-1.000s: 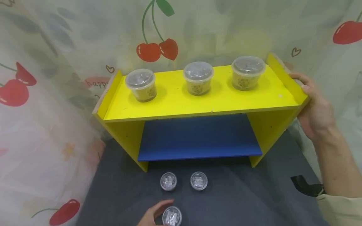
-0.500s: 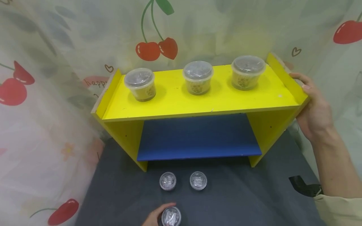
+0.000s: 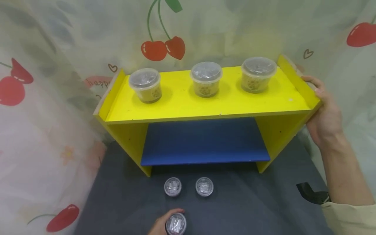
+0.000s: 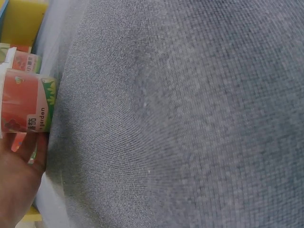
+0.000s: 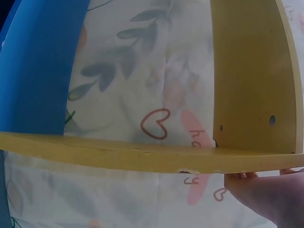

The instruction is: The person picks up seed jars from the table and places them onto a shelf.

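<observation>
Low in the head view, my left hand [image 3: 160, 226] curves round a small round cup [image 3: 176, 224] with a clear lid. In the left wrist view the cup [image 4: 26, 102] shows a red label with a green edge, and my fingers hold its side. My right hand [image 3: 326, 117] grips the upper right side panel of a yellow and blue shelf [image 3: 188, 111]. From the right wrist, the fingers of that hand [image 5: 270, 192] press against the yellow panel [image 5: 142, 154]. Some fingertips are hidden behind the panel.
Three larger lidded tubs, a left [image 3: 145, 85], a middle [image 3: 206, 79] and a right one [image 3: 258, 75], stand on the yellow top. Two small cups [image 3: 172, 187] [image 3: 204, 186] sit on the grey cloth [image 3: 249, 202] before the shelf. A cherry-printed curtain [image 3: 229, 32] hangs behind.
The left fingers have closed further round the small cup, which has barely shifted. The head view has tilted slightly. My right hand stays on the side panel.
</observation>
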The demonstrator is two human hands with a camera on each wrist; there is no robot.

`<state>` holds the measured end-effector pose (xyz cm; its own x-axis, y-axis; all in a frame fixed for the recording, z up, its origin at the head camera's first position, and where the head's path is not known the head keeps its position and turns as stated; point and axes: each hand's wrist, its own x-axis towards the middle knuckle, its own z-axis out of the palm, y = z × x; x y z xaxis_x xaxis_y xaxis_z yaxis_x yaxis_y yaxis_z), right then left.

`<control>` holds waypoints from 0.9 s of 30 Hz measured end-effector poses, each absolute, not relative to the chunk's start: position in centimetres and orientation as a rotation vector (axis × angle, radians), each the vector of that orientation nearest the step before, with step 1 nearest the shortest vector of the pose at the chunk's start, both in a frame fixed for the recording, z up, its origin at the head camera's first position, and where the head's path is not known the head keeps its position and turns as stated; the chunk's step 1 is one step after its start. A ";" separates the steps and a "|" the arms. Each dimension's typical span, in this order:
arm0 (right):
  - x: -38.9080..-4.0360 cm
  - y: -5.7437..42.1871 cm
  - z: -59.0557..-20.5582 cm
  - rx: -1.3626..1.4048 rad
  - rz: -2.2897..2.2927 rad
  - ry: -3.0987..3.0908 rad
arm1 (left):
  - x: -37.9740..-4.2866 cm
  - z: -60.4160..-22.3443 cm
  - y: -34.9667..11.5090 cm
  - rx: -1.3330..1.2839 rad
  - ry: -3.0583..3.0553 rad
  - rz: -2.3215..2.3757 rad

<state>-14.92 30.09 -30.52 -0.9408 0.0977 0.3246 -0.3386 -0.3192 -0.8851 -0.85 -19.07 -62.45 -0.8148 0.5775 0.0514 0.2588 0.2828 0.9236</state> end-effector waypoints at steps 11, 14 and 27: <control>-15.1 29.9 -30.5 0.307 2.347 -1.577 | -0.3 -61.8 -18.2 0.599 2.336 1.541; -15.2 29.9 -30.6 0.293 2.353 -1.563 | -0.4 -61.5 -18.0 0.551 2.354 1.533; -15.2 29.6 -30.6 0.274 2.339 -1.541 | -1.3 -59.8 -17.5 0.641 2.547 1.626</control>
<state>-15.21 29.64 -30.65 -0.9285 0.1631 0.3337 -0.3710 -0.3632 -0.8547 -1.27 -17.49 -59.79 -0.9125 0.3699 0.1746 0.3141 0.3603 0.8784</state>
